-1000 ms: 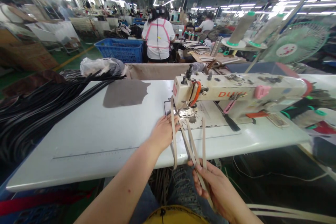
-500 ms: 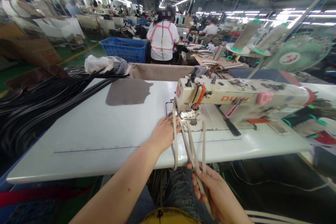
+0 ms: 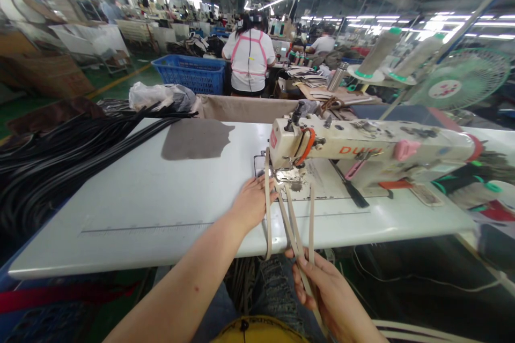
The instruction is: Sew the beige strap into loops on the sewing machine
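The sewing machine (image 3: 322,142), an off-white one with orange lettering, stands on the white table (image 3: 161,198). My left hand (image 3: 253,201) lies flat beside its needle area, fingers stretched toward the presser foot. A narrow beige strap (image 3: 267,209) hangs in front of these fingers and loops over the table's front edge. What lies under the fingertips is hidden. Just below that edge, my right hand (image 3: 317,281) is closed round several beige strips (image 3: 293,220), which run up from it to the machine bed.
A dark grey flat piece (image 3: 197,139) lies at the table's back left. Long black strips (image 3: 60,166) are heaped on the left. Thread cones (image 3: 378,53) and a green fan (image 3: 458,80) stand right. Ahead, a person in white (image 3: 249,59) sits beside a blue basket (image 3: 191,72).
Both hands and the strips stay almost in place. The person ahead has shifted slightly.
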Motion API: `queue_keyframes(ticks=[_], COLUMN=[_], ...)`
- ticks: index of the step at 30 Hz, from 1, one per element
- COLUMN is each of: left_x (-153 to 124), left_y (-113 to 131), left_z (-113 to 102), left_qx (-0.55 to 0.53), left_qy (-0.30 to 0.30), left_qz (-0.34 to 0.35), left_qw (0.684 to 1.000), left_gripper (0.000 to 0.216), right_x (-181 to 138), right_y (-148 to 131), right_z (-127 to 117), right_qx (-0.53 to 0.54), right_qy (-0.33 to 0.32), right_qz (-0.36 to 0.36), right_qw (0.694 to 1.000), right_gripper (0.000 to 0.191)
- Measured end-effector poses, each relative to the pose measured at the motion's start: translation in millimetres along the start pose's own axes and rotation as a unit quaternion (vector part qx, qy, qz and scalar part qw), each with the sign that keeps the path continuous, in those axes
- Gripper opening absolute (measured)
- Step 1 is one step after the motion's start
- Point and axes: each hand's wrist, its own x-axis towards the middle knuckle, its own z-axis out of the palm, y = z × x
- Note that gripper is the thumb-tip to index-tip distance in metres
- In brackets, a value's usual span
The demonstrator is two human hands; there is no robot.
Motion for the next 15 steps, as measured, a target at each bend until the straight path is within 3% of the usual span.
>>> queue_keyframes(ticks=[15], left_x=[-0.2], left_y=[-2.6], left_z=[4.8], left_qx=[0.003], left_qy=[0.019], left_qz=[0.011], left_qw=[1.000], left_gripper=[0.038], right_x=[0.3], right_y=[-0.6], right_z=[2.0], right_qx=[-0.002], right_qy=[0.000], right_qz=[-0.002], right_qw=[1.000], right_gripper=[0.051])
